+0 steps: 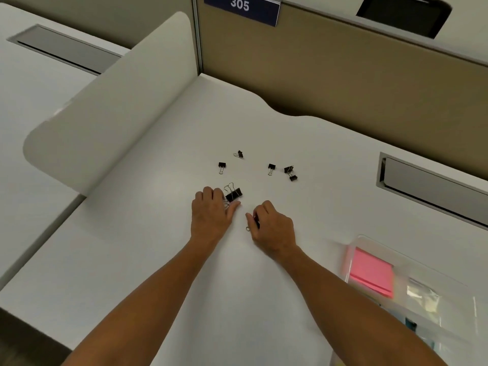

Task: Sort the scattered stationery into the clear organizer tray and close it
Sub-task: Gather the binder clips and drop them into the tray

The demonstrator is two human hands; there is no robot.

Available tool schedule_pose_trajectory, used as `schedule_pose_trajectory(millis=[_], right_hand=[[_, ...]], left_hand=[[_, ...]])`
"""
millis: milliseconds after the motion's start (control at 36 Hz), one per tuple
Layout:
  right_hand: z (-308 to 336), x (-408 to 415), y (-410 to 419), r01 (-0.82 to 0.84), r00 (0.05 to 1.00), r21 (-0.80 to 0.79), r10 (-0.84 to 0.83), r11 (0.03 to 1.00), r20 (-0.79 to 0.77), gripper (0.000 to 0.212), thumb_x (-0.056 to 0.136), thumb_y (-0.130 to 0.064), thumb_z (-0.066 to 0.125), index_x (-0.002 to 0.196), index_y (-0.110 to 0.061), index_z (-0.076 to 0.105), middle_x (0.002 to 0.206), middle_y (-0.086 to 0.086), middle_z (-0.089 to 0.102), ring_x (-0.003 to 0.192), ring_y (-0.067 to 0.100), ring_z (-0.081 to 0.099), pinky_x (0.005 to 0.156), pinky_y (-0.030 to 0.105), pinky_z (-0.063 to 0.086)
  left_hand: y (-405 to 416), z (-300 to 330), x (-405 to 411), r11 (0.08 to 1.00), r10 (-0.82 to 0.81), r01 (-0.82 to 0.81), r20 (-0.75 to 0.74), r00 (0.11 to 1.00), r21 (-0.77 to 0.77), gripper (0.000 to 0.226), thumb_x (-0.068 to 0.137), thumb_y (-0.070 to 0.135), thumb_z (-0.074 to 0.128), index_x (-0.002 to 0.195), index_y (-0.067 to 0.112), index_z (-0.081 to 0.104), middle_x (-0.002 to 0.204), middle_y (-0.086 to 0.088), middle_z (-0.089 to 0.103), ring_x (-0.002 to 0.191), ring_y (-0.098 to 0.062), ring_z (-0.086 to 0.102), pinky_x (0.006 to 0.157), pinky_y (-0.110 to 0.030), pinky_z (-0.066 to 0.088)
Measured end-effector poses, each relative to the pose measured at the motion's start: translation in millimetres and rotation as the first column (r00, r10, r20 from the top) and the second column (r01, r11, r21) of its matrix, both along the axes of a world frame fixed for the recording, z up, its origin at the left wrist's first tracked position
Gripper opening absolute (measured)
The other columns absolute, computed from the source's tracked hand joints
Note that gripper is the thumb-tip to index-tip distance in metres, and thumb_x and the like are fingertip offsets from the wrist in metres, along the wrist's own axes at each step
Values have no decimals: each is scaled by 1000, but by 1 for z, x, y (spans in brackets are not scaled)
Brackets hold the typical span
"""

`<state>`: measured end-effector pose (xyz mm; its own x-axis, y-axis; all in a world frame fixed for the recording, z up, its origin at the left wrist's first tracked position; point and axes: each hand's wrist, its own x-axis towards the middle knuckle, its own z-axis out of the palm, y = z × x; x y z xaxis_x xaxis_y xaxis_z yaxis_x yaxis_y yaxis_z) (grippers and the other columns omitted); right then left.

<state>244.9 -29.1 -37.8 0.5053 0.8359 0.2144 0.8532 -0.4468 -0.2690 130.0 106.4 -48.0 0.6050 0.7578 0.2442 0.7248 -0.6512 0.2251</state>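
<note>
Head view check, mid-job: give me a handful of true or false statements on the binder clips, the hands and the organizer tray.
1. The left hand touches a large binder clip. True.
2. The right hand is empty and flat on the desk. False: its curled fingers pinch a small clip.
3. Five small binder clips lie loose on the white desk beyond the hands, among them one at far left. True.
4. The clear organizer tray sits to the person's left. False: it is at the lower right.
5. A pink sticky-note pad lies in the tray. True.
6. The sign on the partition reads 503. False: the sign reads 305.
</note>
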Motion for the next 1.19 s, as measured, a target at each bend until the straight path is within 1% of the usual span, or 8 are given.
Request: schedule_pose_trajectory(millis=[167, 306, 722, 806, 917, 1028, 1111, 1194], right_hand=[[2, 5, 6, 4, 1000, -3, -4, 1000, -19, 25, 94, -34, 53, 76, -18, 52, 67, -5, 52, 48, 16, 45, 40, 30, 39], [2, 6, 6, 41, 995, 62, -35, 997, -97, 23, 90, -27, 59, 72, -17, 48, 60, -6, 50, 49, 16, 43, 41, 32, 40], [-2, 12, 7, 97, 967, 105, -68, 990, -247, 24, 92, -31, 56, 77, -14, 50, 65, -2, 60, 60, 19, 51, 55, 38, 46], [0, 16, 7, 256, 881, 169, -158, 952, -445, 21, 90, -31, 58, 78, -20, 46, 61, -7, 56, 55, 14, 52, 53, 29, 44], [12, 19, 13, 580, 596, 237, -207, 779, -776, 18, 86, -32, 64, 74, -27, 51, 59, -11, 58, 50, 4, 50, 50, 20, 42], [22, 38, 19, 771, 156, 88, -53, 630, -986, 23, 90, -33, 69, 81, -13, 62, 63, 0, 64, 54, 13, 60, 52, 30, 52], [32, 54, 20, 875, -177, -62, 198, 481, -964, 33, 91, -41, 67, 82, -9, 62, 65, 2, 60, 55, 15, 61, 48, 26, 52], [35, 69, 19, 906, -270, -124, 328, 405, -905, 35, 91, -45, 66, 82, -12, 61, 71, 3, 62, 55, 15, 62, 48, 24, 51]], left_hand=[[-5, 7, 1, 997, -19, 20, 8, 1000, -75, 51, 91, 60, 50, 78, 11, 49, 75, -4, 49, 70, -20, 41, 62, -35, 41], [-8, 5, -1, 987, -44, 72, 194, 980, -141, 38, 87, 42, 66, 99, 7, 57, 77, -4, 58, 69, -22, 51, 61, -35, 47], [2, 12, -4, 988, -105, 121, 155, 982, -98, 38, 91, 34, 64, 69, 9, 46, 66, -4, 45, 52, -17, 36, 40, -27, 34], [6, 13, -4, 984, -134, 150, 159, 978, -98, 40, 90, 31, 66, 65, 11, 43, 58, -4, 44, 50, -19, 34, 42, -28, 32], [12, 15, 0, 954, 54, 40, 304, 951, -296, 50, 95, 40, 56, 58, 13, 35, 46, 2, 36, 42, -20, 29, 46, -28, 29], [15, 24, 5, 772, 389, -46, 414, 823, -634, 59, 95, 56, 44, 56, 12, 35, 45, 5, 45, 43, -15, 50, 45, -29, 34], [22, 35, 11, 313, 745, 149, 340, 574, -938, 52, 91, 63, 46, 69, 16, 49, 53, 1, 52, 44, -13, 50, 46, -24, 38], [33, 41, 10, -32, 905, 574, 220, 365, -818, 52, 88, 65, 50, 82, 15, 59, 60, 2, 50, 46, -12, 43, 40, -20, 28]])
